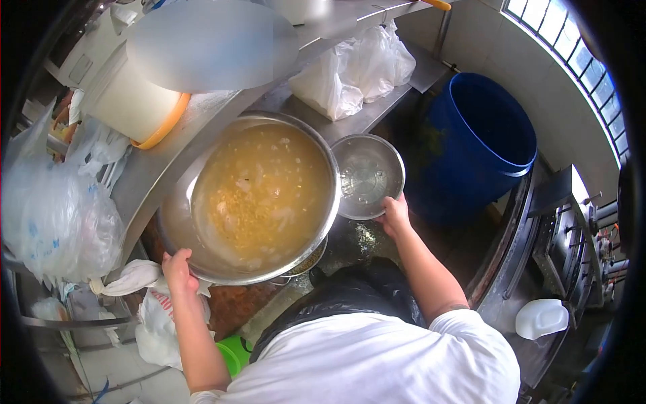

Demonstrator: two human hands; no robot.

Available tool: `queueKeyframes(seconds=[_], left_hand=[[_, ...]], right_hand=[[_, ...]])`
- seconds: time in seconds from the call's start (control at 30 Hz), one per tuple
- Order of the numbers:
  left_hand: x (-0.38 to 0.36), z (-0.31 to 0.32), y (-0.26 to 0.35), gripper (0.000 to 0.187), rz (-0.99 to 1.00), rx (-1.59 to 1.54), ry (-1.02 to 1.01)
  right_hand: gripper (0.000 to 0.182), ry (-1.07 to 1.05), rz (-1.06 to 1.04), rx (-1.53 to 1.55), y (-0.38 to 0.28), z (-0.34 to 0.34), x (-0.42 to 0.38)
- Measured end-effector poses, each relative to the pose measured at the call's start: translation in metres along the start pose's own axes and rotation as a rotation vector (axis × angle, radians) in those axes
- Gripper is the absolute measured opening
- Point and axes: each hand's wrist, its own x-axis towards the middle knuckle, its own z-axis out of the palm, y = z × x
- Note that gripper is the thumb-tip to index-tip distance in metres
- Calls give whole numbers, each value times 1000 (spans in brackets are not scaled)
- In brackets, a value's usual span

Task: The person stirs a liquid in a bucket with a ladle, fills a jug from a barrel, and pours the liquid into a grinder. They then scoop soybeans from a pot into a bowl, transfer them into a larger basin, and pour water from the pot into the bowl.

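Observation:
A large steel basin (334, 202) holds cloudy yellowish water with small yellow grain-like pieces gathered at its bottom. My left hand (179, 271) is closed on the basin's near-left rim. A smaller, shallow metal bowl (369, 176) is beside the basin's right rim, and its inside looks wet and shiny. My right hand (394, 214) grips this bowl by its near-right edge, thumb on the rim. Part of another container (311, 261) with dark grainy contents shows beneath the large basin; most of it is hidden.
White plastic bags (356, 71) sit on the metal shelf behind. To the right stands a tall blue barrel (474, 145). A white tub with an orange rim (134, 101) and clear bags (60, 209) are at left. A white jug (542, 318) and a green bucket (233, 355) are nearby.

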Motion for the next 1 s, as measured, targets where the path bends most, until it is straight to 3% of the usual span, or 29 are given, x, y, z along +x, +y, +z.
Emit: queueKeyframes(seconds=[0.17,0.87,0.93,1.0], left_hand=[[0,5,8,58,1,-26,-50],[19,11,28,48,60,66,-122],[19,9,29,63,34,105,-126],[20,7,27,64,35,112,-124]], right_hand=[[68,7,6,30,3,2,9],[69,38,23,63,-1,11,34],[72,39,32,57,-4,13,29],[75,39,40,48,-6,13,25]])
